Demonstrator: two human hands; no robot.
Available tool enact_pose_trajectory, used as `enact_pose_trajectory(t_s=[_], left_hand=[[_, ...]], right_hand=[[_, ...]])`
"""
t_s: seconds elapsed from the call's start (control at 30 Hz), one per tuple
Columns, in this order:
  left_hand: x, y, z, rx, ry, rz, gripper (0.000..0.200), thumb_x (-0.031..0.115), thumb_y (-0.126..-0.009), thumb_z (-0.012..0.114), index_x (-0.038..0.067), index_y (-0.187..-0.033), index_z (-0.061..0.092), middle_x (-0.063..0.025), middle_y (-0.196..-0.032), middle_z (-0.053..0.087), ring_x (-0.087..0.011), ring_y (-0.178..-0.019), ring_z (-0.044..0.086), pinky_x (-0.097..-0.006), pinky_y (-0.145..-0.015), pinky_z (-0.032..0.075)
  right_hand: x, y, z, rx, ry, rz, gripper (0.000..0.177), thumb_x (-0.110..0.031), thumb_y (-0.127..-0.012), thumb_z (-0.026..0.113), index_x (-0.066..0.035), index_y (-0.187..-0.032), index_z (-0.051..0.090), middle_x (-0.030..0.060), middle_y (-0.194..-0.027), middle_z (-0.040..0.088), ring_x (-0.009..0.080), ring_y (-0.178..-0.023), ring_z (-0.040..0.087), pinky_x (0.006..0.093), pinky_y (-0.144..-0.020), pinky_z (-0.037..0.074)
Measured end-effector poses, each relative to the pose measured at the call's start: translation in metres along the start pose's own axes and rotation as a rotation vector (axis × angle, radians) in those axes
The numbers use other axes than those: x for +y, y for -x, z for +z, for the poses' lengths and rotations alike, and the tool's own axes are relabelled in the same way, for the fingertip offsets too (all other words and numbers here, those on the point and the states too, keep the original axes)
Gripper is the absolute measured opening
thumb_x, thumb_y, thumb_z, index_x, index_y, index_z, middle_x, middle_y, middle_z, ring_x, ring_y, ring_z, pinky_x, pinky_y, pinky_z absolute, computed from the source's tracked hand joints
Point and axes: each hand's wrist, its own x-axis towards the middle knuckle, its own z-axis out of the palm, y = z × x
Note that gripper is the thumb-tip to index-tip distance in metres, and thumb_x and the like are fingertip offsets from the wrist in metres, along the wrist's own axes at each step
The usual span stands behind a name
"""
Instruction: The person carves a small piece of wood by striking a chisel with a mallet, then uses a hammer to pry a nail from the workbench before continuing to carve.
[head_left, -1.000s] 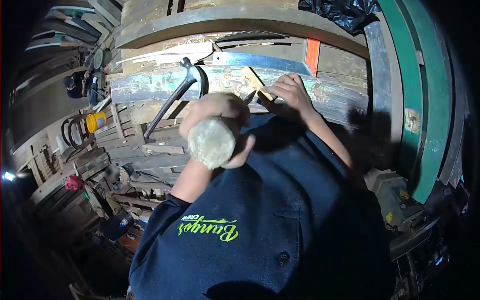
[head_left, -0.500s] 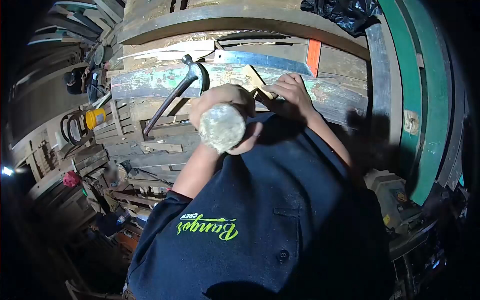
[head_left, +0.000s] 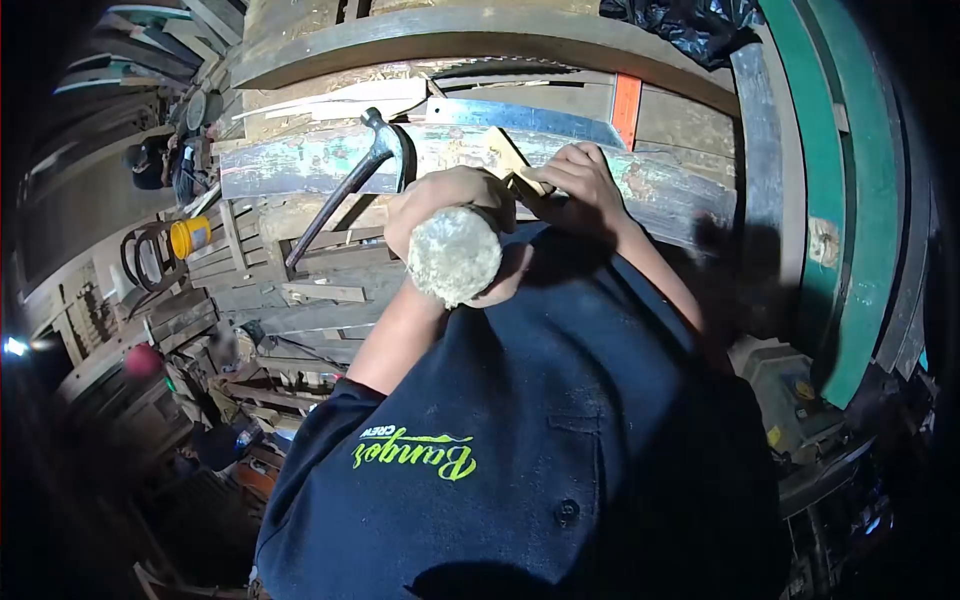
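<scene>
Seemingly mid-chiselling in the head view: the left hand point(head_left: 450, 205) is clenched round a wooden mallet point(head_left: 455, 255), just beside the right hand point(head_left: 580, 180), which pinches what looks like a chisel point(head_left: 520, 180) against the painted plank point(head_left: 300, 165); a claw hammer point(head_left: 350, 185) rests nearby. A strike would call for a steady chisel

Claw hammer point(head_left: 345, 190) — yellow tub point(head_left: 190, 238)

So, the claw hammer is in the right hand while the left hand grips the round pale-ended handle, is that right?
Not quite: in the head view the claw hammer is in no hand; it leans against the painted plank, beside the left hand, which does grip the round pale-ended handle. The right hand rests at the plank.
</scene>
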Motion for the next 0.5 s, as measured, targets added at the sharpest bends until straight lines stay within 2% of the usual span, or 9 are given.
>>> enact_pose_trajectory(t_s=[0.07,0.13,0.17,0.2,0.27,0.3,0.4,0.47,0.5], left_hand=[[-0.003,0.005,-0.005,-0.027,-0.097,-0.02,0.042,0.018,-0.06,0.079,0.001,-0.094,0.061,-0.0103,-0.081,0.064,-0.0221,-0.068,0.065,-0.0309,-0.069,0.054],[0.003,0.004,-0.003,0.028,0.066,-0.045,0.041,0.017,-0.061,0.079,0.002,-0.095,0.061,-0.0096,-0.081,0.065,-0.0207,-0.069,0.066,-0.0304,-0.07,0.054],[0.013,0.002,-0.007,0.018,0.049,0.008,0.042,0.018,-0.063,0.078,0.001,-0.096,0.06,-0.0092,-0.08,0.064,-0.0196,-0.068,0.065,-0.0298,-0.068,0.054],[0.018,-0.015,-0.005,-0.032,0.154,0.186,0.044,0.019,-0.062,0.079,0.001,-0.097,0.06,-0.01,-0.08,0.065,-0.0204,-0.068,0.065,-0.0295,-0.069,0.054],[0.007,0.009,0.0,-0.088,-0.333,-0.041,0.047,0.021,-0.06,0.08,0.0,-0.097,0.061,-0.0102,-0.078,0.065,-0.0216,-0.067,0.065,-0.0286,-0.069,0.053],[-0.005,0.002,0.003,0.016,0.0,0.036,0.047,0.022,-0.059,0.08,0.0,-0.096,0.061,-0.0097,-0.077,0.065,-0.0226,-0.067,0.066,-0.0275,-0.07,0.053],[-0.001,-0.001,0.0,-0.011,-0.067,0.023,0.045,0.021,-0.059,0.079,0.0,-0.095,0.061,-0.0098,-0.076,0.065,-0.0225,-0.066,0.066,-0.0278,-0.068,0.053],[0.013,-0.004,-0.003,0.017,0.2,0.069,0.043,0.018,-0.06,0.08,0.0,-0.095,0.061,-0.0093,-0.077,0.065,-0.0215,-0.069,0.066,-0.0295,-0.068,0.053],[0.012,-0.002,0.003,0.05,0.193,0.038,0.042,0.017,-0.061,0.079,0.0,-0.095,0.061,-0.0088,-0.078,0.065,-0.0214,-0.069,0.066,-0.0298,-0.068,0.053]], right_hand=[[-0.005,-0.003,-0.006,-0.006,-0.039,0.041,0.027,-0.023,-0.077,0.073,-0.016,-0.103,0.072,-0.0029,-0.085,0.069,0.0158,-0.087,0.06,0.0349,-0.088,0.037],[0.001,-0.001,0.001,0.044,-0.032,0.012,0.027,-0.024,-0.077,0.073,-0.014,-0.103,0.072,-0.0026,-0.083,0.069,0.0157,-0.087,0.06,0.0348,-0.088,0.037],[0.003,-0.001,0.002,0.035,-0.013,0.007,0.028,-0.023,-0.076,0.074,-0.014,-0.103,0.072,-0.0025,-0.083,0.069,0.0158,-0.087,0.06,0.0349,-0.088,0.037],[0.005,0.001,0.004,0.023,0.002,0.008,0.029,-0.023,-0.076,0.075,-0.013,-0.103,0.072,-0.0023,-0.082,0.069,0.016,-0.087,0.06,0.035,-0.088,0.037],[-0.007,-0.006,-0.008,0.011,-0.069,0.036,0.028,-0.021,-0.075,0.075,-0.014,-0.101,0.073,-0.0017,-0.082,0.069,0.0164,-0.086,0.06,0.0343,-0.088,0.036],[-0.008,-0.005,-0.008,-0.002,-0.064,0.039,0.028,-0.02,-0.074,0.074,-0.014,-0.101,0.073,-0.0011,-0.082,0.069,0.0166,-0.086,0.061,0.0346,-0.088,0.037],[-0.003,-0.001,-0.002,0.022,-0.046,0.027,0.028,-0.02,-0.074,0.074,-0.014,-0.102,0.073,-0.0004,-0.082,0.069,0.0172,-0.085,0.061,0.0352,-0.087,0.037],[0.003,-0.002,-0.001,0.064,-0.038,0.019,0.028,-0.02,-0.075,0.074,-0.014,-0.102,0.073,-0.0003,-0.081,0.069,0.0176,-0.085,0.061,0.0357,-0.088,0.037],[0.005,-0.002,0.0,0.047,-0.03,0.019,0.028,-0.02,-0.074,0.075,-0.013,-0.102,0.073,-0.0004,-0.082,0.069,0.018,-0.084,0.061,0.0359,-0.087,0.037]])
